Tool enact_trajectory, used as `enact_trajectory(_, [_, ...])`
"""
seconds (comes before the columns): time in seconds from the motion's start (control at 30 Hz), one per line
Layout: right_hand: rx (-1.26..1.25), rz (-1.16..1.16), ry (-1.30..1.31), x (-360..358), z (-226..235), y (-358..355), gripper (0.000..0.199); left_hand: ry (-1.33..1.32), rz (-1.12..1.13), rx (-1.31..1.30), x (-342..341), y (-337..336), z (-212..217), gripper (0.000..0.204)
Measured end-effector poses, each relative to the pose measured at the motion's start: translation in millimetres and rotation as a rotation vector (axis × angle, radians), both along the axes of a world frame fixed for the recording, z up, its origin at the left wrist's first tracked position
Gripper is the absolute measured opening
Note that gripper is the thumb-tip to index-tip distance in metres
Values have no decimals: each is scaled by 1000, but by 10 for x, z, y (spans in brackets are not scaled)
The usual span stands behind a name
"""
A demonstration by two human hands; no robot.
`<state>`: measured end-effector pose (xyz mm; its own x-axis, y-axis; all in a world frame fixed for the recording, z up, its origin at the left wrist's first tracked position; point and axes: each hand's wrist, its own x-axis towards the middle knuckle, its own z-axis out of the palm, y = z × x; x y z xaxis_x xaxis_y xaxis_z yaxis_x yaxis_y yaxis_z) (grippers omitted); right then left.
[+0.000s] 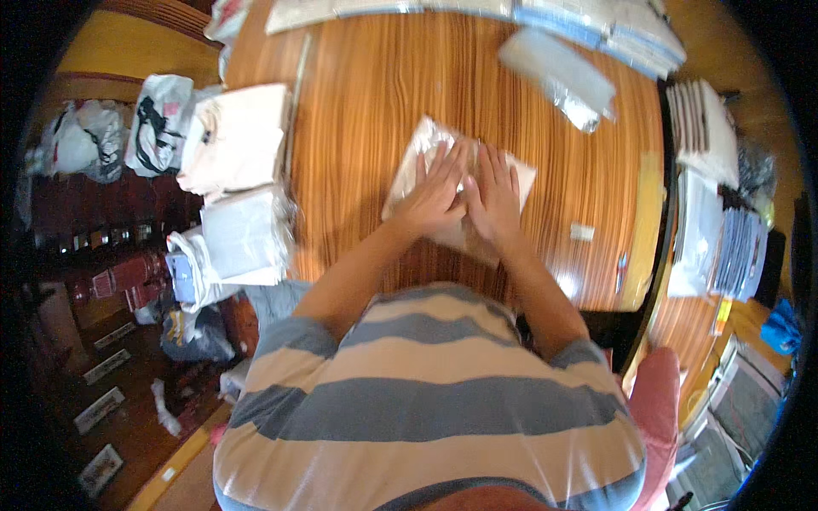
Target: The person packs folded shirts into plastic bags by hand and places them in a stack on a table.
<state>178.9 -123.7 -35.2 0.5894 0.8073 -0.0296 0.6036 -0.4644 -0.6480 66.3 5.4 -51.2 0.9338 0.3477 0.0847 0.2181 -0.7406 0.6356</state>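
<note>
Both my hands press flat on a pale folded garment in a clear plastic bag, which lies at a slant on the striped wooden table. Stretched over its left and middle part is my left hand, fingers spread and pointing away from me. Close beside it, thumbs nearly touching, my right hand rests palm down with its fingers apart. The bag's far left corner looks shiny and crinkled. Under my palms the garment is hidden.
Clear plastic bags lie at the far right. Packed garments line the back edge. Left of the table are folded pale cloths and bagged garments; more stacks stand at right. A pen lies near the right edge.
</note>
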Motion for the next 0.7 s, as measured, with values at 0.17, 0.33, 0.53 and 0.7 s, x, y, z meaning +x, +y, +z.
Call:
enact_trajectory(0.17, [-104, 137, -369, -76, -25, 166, 81, 37, -89, 344, 24, 442, 284, 69])
enact_trajectory(0.33, [-91, 94, -412, -88, -193, 241, 78, 155, -135, 339, -29, 542, 1, 69])
enact_trajectory(0.53, [-270, -242, -415, 170, -213, -60, 74, 76, -111, 312, -92, 642, -185, 66])
enact_trajectory(0.7, [-179, -592, -243, -58, 119, -772, 62, -149, 406, -419, -434, 687, -109, 70])
